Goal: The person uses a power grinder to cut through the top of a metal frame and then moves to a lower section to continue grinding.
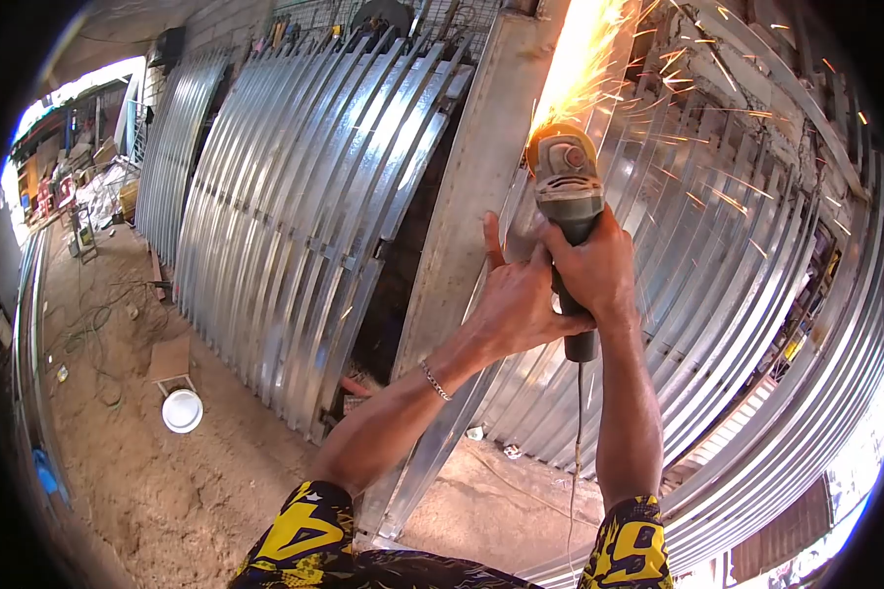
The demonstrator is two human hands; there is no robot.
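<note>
An angle grinder is held upright at arm's length, its head pressed against a tall grey metal post. Its body is a dull grey-green casing with a rounded, worn gear head, narrowing to a dark handle from which a thin cord hangs down. A bright orange spray of sparks is thrown upward from the contact point. The handle is gripped firmly by the right hand, while the left hand is wrapped against it from the side, thumb raised; a thin bracelet is worn at that wrist. Behind the post, ribbed, shiny gates of curved metal slats are seen leaning. Below lies a sandy dirt floor, with a white round bowl.
</note>
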